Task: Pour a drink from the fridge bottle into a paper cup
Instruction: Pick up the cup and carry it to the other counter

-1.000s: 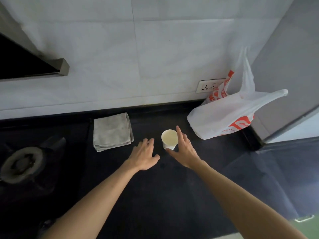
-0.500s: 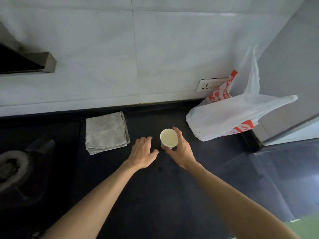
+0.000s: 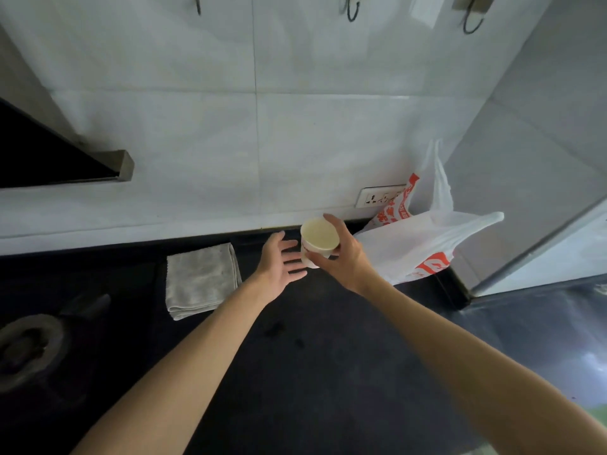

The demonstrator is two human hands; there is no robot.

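The right hand [image 3: 345, 261] is covering the right side and lower wall of the paper cup [image 3: 319, 238], so its base is lying out of sight, and the pale inside is not showing whether it is holding liquid. The picture is not showing whether the left hand [image 3: 279, 267] is touching the cup. The plastic bag [image 3: 427, 244] is hiding the right end of the wall socket [image 3: 374, 197], and its red print is creasing beyond reading. The left edge is cutting off the range hood [image 3: 59, 159] and the dark gas burner [image 3: 29, 343]. The top edge is clipping the wall hooks [image 3: 352, 9]. Both forearms are running off the bottom.
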